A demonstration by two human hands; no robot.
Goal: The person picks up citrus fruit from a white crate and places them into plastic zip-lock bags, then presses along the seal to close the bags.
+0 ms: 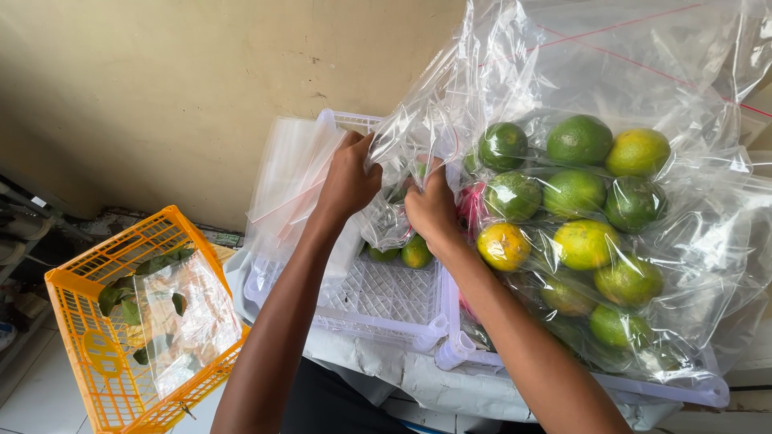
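Observation:
My left hand [347, 178] and my right hand [432, 207] both grip the crumpled top of a small clear plastic bag [394, 153] that holds green citrus fruit [415, 252]. The bag hangs over a white plastic crate [378, 301]. To the right stand large clear bags [643, 96] packed with several green and yellow citrus fruits [572, 193]. A stack of empty clear bags [293, 173] leans on the crate's left side, just left of my left hand.
An orange plastic basket [96, 321] with leaves and a clear bag inside sits on the tiled floor at lower left. A second white crate [691, 391] holds the full bags. A beige wall [201, 80] stands behind.

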